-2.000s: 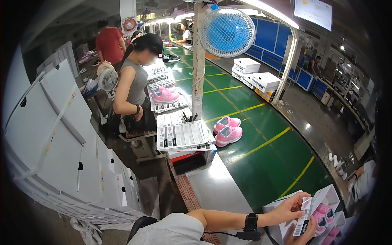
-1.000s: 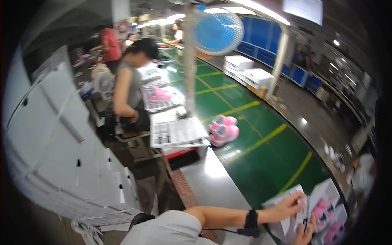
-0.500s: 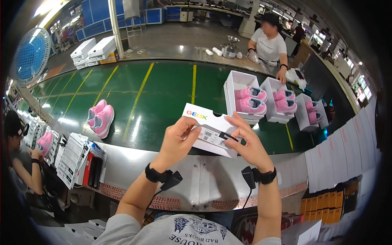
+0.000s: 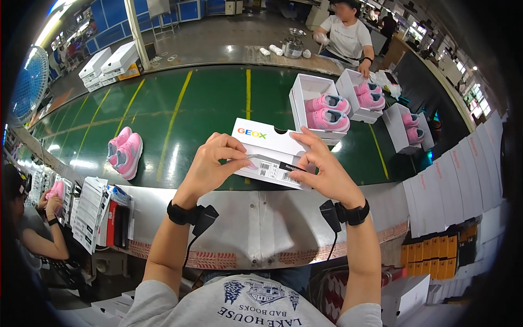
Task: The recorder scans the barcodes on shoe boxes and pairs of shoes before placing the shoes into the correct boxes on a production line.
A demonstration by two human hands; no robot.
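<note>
A white shoe box (image 4: pixel 261 139) with multicoloured lettering and a half-round notch is in front of me at the belt's near edge. On its near side is a white and black label (image 4: pixel 272 169) with barcodes. My left hand (image 4: pixel 215 166) is closed, thumb and forefinger pinching the label's upper left corner, which looks slightly lifted. My right hand (image 4: pixel 329 169) grips the box's right end, thumb on the label and fingers over the top edge. A pair of pink shoes (image 4: pixel 126 155) lies on the green belt (image 4: pixel 210 109) to the left.
Open boxes with pink shoes (image 4: pixel 328 117) stand at the right, where a co-worker (image 4: pixel 348 35) touches one. Closed boxes (image 4: pixel 120 60) are stacked far left. Papers (image 4: pixel 92 210) and another person (image 4: pixel 41 231) are near left. White boxes (image 4: pixel 449 185) line the right side; a fan (image 4: pixel 30 84) stands left.
The view has shifted, so the belt and boxes sit higher in it. The label's near side faces me more squarely. My left hand keeps its pinch and my right hand its grip.
</note>
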